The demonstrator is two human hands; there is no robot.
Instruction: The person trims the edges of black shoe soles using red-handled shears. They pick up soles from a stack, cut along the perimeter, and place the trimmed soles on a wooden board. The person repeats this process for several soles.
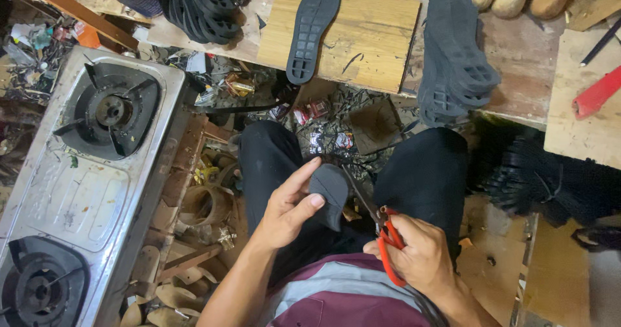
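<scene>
Dark grey sole piece (330, 191), small and rounded like a heel part, sits above the person's lap, just left of the red-handled scissors (388, 246). It looks light and rubbery, flexible rather than stiff, matte enough not to slip; the safest hold is likely by its edge, away from the blades. Left hand (288, 210) is clamped on it, thumb and forefinger pinching its left rim. Right hand (417, 256) is closed around the scissors' handles, the blades pointing up toward the piece. Beyond the scissors, a wooden tabletop (362, 49) carries a full black sole (314, 26) and a stack of black soles (456, 52).
</scene>
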